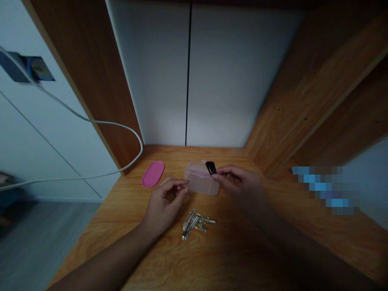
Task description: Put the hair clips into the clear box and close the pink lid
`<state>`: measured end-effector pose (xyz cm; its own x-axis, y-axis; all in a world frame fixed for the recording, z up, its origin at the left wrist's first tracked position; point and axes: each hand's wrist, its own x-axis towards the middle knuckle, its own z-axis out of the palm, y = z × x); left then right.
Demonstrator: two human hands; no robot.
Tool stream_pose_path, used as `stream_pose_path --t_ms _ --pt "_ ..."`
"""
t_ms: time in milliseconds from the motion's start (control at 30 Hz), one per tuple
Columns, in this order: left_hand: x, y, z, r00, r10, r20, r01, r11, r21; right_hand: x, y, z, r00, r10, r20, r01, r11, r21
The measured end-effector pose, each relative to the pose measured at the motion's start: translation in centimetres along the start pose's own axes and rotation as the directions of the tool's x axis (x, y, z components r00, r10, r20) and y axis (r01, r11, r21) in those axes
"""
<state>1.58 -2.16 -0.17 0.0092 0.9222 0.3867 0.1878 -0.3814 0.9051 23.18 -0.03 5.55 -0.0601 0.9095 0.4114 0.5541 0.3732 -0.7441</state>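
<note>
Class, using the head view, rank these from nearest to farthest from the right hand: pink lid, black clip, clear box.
1. Black clip: held by the right hand.
2. Clear box: just left of that hand.
3. Pink lid: well left, past the box.

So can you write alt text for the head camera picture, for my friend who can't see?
A person's right hand holds a black clip at a see-through box on a wooden table, with the left hand by the box's left side. Silver clips lie piled in front, and a pink lid lies left.
</note>
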Motion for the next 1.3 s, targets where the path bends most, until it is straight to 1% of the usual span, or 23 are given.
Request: stream_pose_path --t_ms 67,133,200,267,333,433,500,567,633,733,767,833,900,967,1000,1033,1100,1133,1167,1200,1233,1300 --pt "0.4 -0.3 -0.5 0.997 0.052 -0.056 -0.044 0.990 0.137 2.5 0.3 -0.4 0.997 -0.027 0.070 0.033 0.996 -0.088" --pt "0.8 -0.4 -1.0 0.994 0.044 -0.105 -0.024 0.981 0.190 4.4 0.8 -0.4 0.972 -0.042 0.232 0.079 0.985 -0.153" --pt "1.2 -0.6 -1.3 0.989 0.016 -0.148 0.014 0.980 0.196 5.5 1.3 -0.2 0.917 -0.043 0.397 0.132 0.971 -0.199" --pt "1.5 -0.8 -1.6 0.983 -0.018 -0.181 0.052 0.981 0.188 5.7 1.4 0.1 0.857 -0.058 0.512 0.196 0.955 -0.221" --pt "1.7 -1.1 -1.9 0.979 -0.035 -0.202 0.070 0.983 0.170 5.3 1.2 0.3 0.826 -0.087 0.556 0.249 0.942 -0.223" --pt "2.0 -1.6 -2.3 0.977 -0.044 -0.210 0.081 0.982 0.168 4.1 0.5 0.4 0.817 -0.136 0.560 0.317 0.918 -0.240" --pt "2.2 -1.8 -2.6 0.980 -0.044 -0.194 0.082 0.978 0.189 3.2 0.3 0.3 0.800 -0.185 0.571 0.396 0.877 -0.271" --pt "2.3 -2.1 -2.7 0.987 -0.032 -0.156 0.068 0.971 0.230 2.6 0.4 0.3 0.775 -0.238 0.586 0.486 0.816 -0.311" --pt "2.3 -2.2 -2.8 0.993 -0.007 -0.121 0.041 0.958 0.283 2.1 0.7 0.3 0.752 -0.264 0.604 0.548 0.760 -0.349" --pt "2.3 -1.9 -2.9 0.997 0.042 -0.071 -0.013 0.928 0.373 1.7 1.2 0.1 0.747 -0.260 0.611 0.572 0.720 -0.393" --pt "2.2 -1.7 -2.9 0.998 0.061 -0.029 -0.044 0.913 0.405 1.6 1.4 0.1 0.749 -0.260 0.610 0.573 0.717 -0.397" --pt "1.9 -0.9 -2.8 0.990 0.088 0.114 -0.132 0.870 0.476 1.4 1.4 -0.2 0.756 -0.282 0.591 0.575 0.718 -0.392" --pt "1.4 0.0 -2.6 0.957 0.086 0.278 -0.229 0.809 0.541 1.1 1.2 -0.4 0.768 -0.338 0.545 0.583 0.722 -0.374" --pt "0.7 1.1 -2.4 0.923 0.067 0.379 -0.298 0.746 0.595 0.5 0.7 -0.5 0.763 -0.420 0.491 0.612 0.714 -0.341" --pt "0.4 1.6 -2.2 0.912 0.058 0.407 -0.319 0.725 0.611 0.1 0.4 -0.4 0.744 -0.464 0.481 0.640 0.702 -0.312" --pt "0.1 2.0 -2.0 0.901 0.047 0.431 -0.333 0.711 0.619 -0.5 0.1 -0.2 0.707 -0.508 0.492 0.679 0.682 -0.273" --pt "-0.4 2.7 -1.7 0.875 0.012 0.484 -0.356 0.693 0.626 -1.7 -0.4 0.5 0.597 -0.571 0.564 0.764 0.619 -0.182" --pt "-0.6 3.0 -1.6 0.863 -0.011 0.505 -0.363 0.681 0.635 -2.3 -0.5 0.9 0.540 -0.582 0.608 0.796 0.588 -0.145" --pt "-0.7 3.1 -1.5 0.853 -0.034 0.521 -0.370 0.665 0.649 -2.9 -0.6 1.4 0.496 -0.580 0.646 0.817 0.564 -0.121" --pt "-0.9 3.2 -1.4 0.844 -0.057 0.534 -0.377 0.644 0.665 -3.3 -0.5 1.9 0.471 -0.569 0.674 0.827 0.551 -0.113" --pt "-1.0 3.2 -1.4 0.836 -0.078 0.544 -0.385 0.624 0.680 -3.8 -0.3 2.4 0.467 -0.554 0.690 0.826 0.552 -0.116" --pt "-1.1 3.2 -1.3 0.823 -0.106 0.559 -0.398 0.593 0.700 -4.3 0.2 3.2 0.498 -0.523 0.692 0.794 0.596 -0.121"
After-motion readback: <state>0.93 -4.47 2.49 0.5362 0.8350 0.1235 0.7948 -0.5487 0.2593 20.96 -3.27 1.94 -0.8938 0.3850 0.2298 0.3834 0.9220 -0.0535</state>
